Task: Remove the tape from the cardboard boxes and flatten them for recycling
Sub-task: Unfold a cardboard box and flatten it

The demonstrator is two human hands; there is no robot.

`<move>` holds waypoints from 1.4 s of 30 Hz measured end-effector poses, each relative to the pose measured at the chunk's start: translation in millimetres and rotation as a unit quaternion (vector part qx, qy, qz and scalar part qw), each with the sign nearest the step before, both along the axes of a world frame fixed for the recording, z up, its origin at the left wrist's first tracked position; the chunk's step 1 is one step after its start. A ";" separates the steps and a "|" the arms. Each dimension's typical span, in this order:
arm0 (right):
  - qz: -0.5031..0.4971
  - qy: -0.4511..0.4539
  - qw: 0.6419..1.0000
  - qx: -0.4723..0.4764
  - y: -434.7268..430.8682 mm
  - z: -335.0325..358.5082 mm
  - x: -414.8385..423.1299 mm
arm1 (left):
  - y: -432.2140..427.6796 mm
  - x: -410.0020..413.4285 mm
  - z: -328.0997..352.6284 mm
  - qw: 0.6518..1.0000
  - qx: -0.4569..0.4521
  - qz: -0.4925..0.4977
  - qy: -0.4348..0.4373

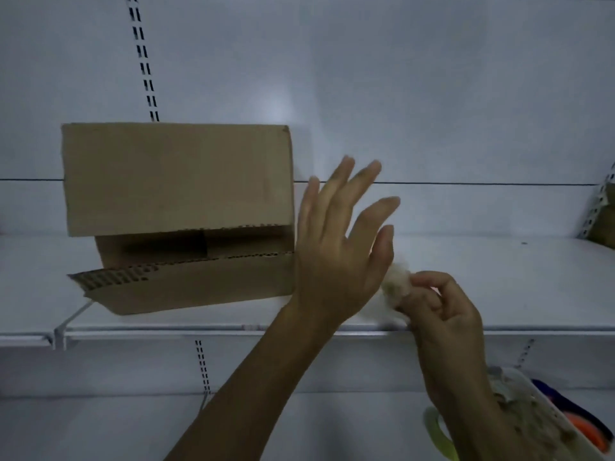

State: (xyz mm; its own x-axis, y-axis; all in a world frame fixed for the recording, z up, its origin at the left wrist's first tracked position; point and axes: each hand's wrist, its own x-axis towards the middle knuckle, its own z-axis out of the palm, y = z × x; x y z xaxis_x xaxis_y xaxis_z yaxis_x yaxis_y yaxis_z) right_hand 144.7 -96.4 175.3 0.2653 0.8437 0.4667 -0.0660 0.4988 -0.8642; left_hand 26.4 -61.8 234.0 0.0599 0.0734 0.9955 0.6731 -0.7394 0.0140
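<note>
Tape-peeling step, likely near done. Cardboard box [176, 194] on the shelf [499, 294], middle left, flaps loose, not flat yet. Left hand [339, 251] just beside it, fingers spread wide, holding nothing. Right hand [442, 307], middle right, pinching a tape ball [396, 282]. Next, probably: drop ball, squash box.

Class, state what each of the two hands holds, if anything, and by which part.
The right hand pinches a crumpled whitish wad of tape at its right edge. The left hand, fingers spread beside the brown cardboard box, holds nothing.
</note>
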 end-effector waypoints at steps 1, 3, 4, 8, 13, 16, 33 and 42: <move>-0.021 -0.008 1.000 0.010 -2.0 -0.4 8.0 | -5.3 11.8 -9.3 0.999 -0.020 -0.036 0.008; -0.049 -0.003 0.999 0.016 -11.1 -5.7 27.4 | -20.4 40.6 -36.7 0.986 -0.110 -0.124 -0.005; -0.055 0.012 0.998 0.011 -17.5 -9.4 38.4 | -28.3 56.0 -51.0 0.974 -0.160 -0.160 -0.019; -0.059 0.067 0.995 -0.053 -32.2 -44.0 96.8 | -45.7 114.3 -94.2 0.898 -0.340 -0.257 -0.105; 0.069 0.166 0.966 -0.187 -49.5 -102.5 177.4 | -41.9 176.0 -145.7 0.837 -0.465 -0.255 -0.136; -0.080 0.157 0.956 -0.235 -69.7 -138.7 217.0 | -31.8 198.3 -184.6 0.768 -0.562 -0.238 -0.193; -0.241 -0.383 0.771 -0.449 65.2 -309.3 353.4 | -31.3 267.6 -256.5 0.561 -0.809 -0.169 -0.054; -0.108 -0.446 0.803 -0.380 72.7 -326.8 369.3 | -35.3 267.0 -265.6 0.557 -0.816 -0.148 -0.046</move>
State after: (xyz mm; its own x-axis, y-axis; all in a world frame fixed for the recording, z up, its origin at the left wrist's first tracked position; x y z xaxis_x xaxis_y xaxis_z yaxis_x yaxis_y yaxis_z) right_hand 513.9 -23.7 -151.4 0.2894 0.9543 -0.0748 0.7664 -0.2779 -0.5792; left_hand 293.4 -97.1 -31.6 0.2638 0.8855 -0.3825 0.4655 0.2304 0.8545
